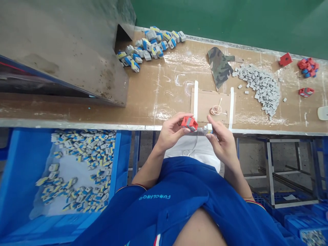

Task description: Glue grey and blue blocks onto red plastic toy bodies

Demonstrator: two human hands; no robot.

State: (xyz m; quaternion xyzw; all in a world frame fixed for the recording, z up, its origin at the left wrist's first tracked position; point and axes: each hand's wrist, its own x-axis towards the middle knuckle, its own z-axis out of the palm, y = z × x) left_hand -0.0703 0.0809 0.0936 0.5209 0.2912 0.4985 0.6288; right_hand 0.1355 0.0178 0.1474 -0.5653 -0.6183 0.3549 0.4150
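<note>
Two hands on my feed, almost touching over the near table edge [77, 123]: left hand [171, 131] clamped on a red plastic block [189, 123], right hand [222, 143] pinching a small blue-white piece [208, 128].

A bin [20, 177] of small parts [77, 147] sits left, below the table [159, 85]; a cardboard sheet [202, 106] lies on the table.

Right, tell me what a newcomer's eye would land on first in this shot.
First comes the red-and-grey block held in the left hand at the bench edge, with the right hand beside it gripping a small piece. Lower left, a blue crate holds scattered blue, yellow and grey pieces. Further along the bench lie a camouflage cloth and a grey heap.
</note>
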